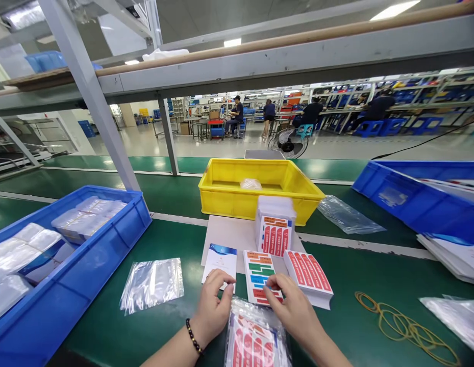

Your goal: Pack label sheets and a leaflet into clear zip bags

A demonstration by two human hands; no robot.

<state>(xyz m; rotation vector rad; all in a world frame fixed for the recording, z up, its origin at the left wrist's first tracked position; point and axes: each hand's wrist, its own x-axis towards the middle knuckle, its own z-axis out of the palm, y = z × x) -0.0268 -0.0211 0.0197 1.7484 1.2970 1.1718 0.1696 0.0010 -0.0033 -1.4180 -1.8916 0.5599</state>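
Observation:
My left hand, with a dark bead bracelet, hovers over the lower edge of a blue-and-white booklet; its thumb and bent fingers are slightly apart. My right hand is over a card printed with coloured blocks, fingers curled and a small gap at the thumb. Between my wrists lies a clear plastic bag with red-and-white printed sheets inside. Right of the card is a stack of red-striped cards. Another stack of printed cards stands upright behind. I see nothing gripped in either hand.
A yellow bin stands behind the cards. Blue bins flank the green bench, the left one holding bundled bags. Flat clear bags lie at left, rubber bands at right. A metal post rises at left; people sit farther back.

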